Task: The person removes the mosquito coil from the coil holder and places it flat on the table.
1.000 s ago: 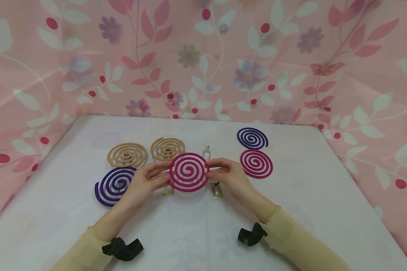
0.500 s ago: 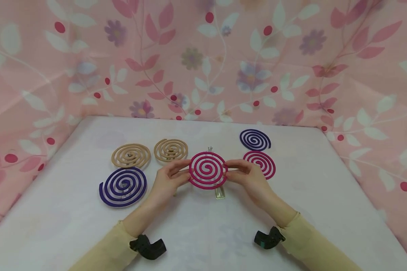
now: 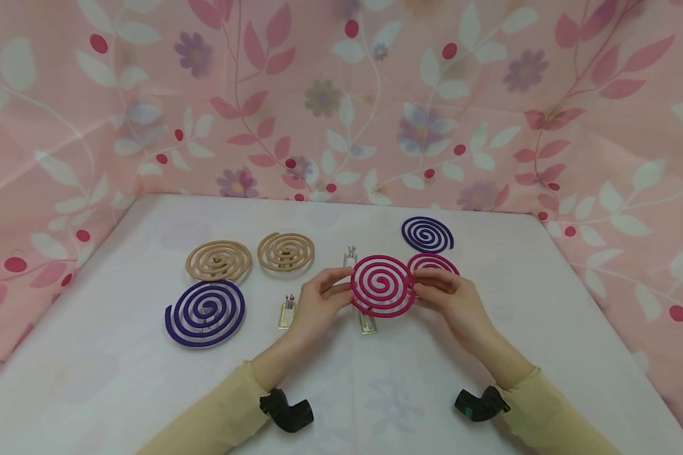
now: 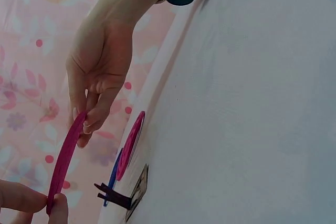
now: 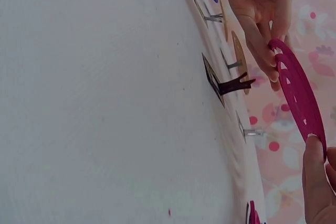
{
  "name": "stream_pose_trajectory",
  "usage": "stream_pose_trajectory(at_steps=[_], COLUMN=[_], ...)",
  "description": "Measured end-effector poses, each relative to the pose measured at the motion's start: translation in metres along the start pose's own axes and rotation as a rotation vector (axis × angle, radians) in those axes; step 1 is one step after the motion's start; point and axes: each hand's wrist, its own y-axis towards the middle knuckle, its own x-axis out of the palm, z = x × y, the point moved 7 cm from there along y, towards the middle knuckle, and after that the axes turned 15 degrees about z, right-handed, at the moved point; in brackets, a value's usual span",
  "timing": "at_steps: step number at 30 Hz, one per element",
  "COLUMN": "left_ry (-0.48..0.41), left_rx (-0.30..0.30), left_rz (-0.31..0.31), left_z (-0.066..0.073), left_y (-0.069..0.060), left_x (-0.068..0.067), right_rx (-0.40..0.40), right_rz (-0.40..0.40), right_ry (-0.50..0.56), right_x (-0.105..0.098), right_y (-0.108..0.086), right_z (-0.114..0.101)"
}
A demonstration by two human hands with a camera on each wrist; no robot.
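A pink spiral disc (image 3: 382, 286) is held raised above the table between both hands. My left hand (image 3: 320, 303) pinches its left edge between fingers and thumb, and my right hand (image 3: 458, 303) pinches its right edge. In the left wrist view the disc (image 4: 65, 161) appears nearly edge-on, clear of the tabletop. Just below it in the head view is a small metal stand (image 3: 367, 323), partly covered; another stand (image 3: 350, 258) is behind. A second pink spiral (image 3: 432, 262) lies behind my right hand, which hides part of it.
Two tan spirals (image 3: 219, 260) (image 3: 286, 252) and a purple spiral (image 3: 205, 313) rest on stands at the left. One more purple spiral (image 3: 427, 234) lies at the back right. A metal stand (image 3: 287, 314) is left of my left hand. Patterned pink cloth (image 3: 341, 126) rises behind the table.
Both hands have moved to the right with the pink disc between them. The front left stand, partly hidden before, now shows beside my left hand.
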Motion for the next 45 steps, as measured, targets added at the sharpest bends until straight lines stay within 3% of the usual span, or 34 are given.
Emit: stream_pose_trajectory(at_steps=[8, 12, 22, 34, 45], left_ry=[0.022, 0.05, 0.078, 0.07, 0.115], left_rx=[0.006, -0.007, 0.025, 0.006, -0.001], left_rz=[-0.044, -0.037, -0.009, -0.033, -0.083], left_z=[-0.001, -0.004, -0.009, -0.017, -0.024], left_y=[-0.002, -0.002, -0.001, -0.009, -0.014], left_x=[0.033, 0.049, 0.085, 0.098, 0.104], right_rx=[-0.028, -0.048, -0.096, -0.071, -0.07], right_rz=[0.018, 0.031, 0.067, 0.067, 0.004], right_ry=[0.064, 0.036, -0.02, -0.032, -0.054], right_x=[-0.031, -0.047, -0.08, -0.098, -0.103], right_y=[0.003, 0.005, 0.012, 0.016, 0.019], right_z=[0.001, 0.003, 0.009, 0.02, 0.029])
